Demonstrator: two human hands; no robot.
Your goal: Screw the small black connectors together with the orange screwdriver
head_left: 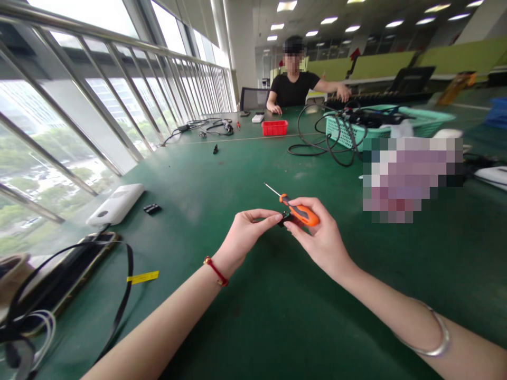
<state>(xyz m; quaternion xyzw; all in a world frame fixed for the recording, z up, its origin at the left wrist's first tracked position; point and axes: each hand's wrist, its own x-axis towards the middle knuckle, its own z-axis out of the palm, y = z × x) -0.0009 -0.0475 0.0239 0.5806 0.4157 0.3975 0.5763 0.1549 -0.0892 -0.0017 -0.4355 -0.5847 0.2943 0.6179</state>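
Above the middle of the green table (253, 316), my two hands meet around a small black part (284, 217). My left hand (253, 227) pinches this part between thumb and fingertips. An orange and grey screwdriver (303, 212) rests in my right hand (322, 237), its thin metal shaft pointing up and to the left, away from the part. The right thumb and fingertips also reach the black part's edge. Fine detail of the part is too small to make out. Another small black piece (152, 209) lies on the table to the left.
A white power bank (115, 204), a black phone-like slab (67, 279) and cables lie at left. Further back are a red tray (274, 128) and a green basket (344, 132) with cables. A person in black (293, 87) sits opposite. A metal railing (119, 58) borders the left side.
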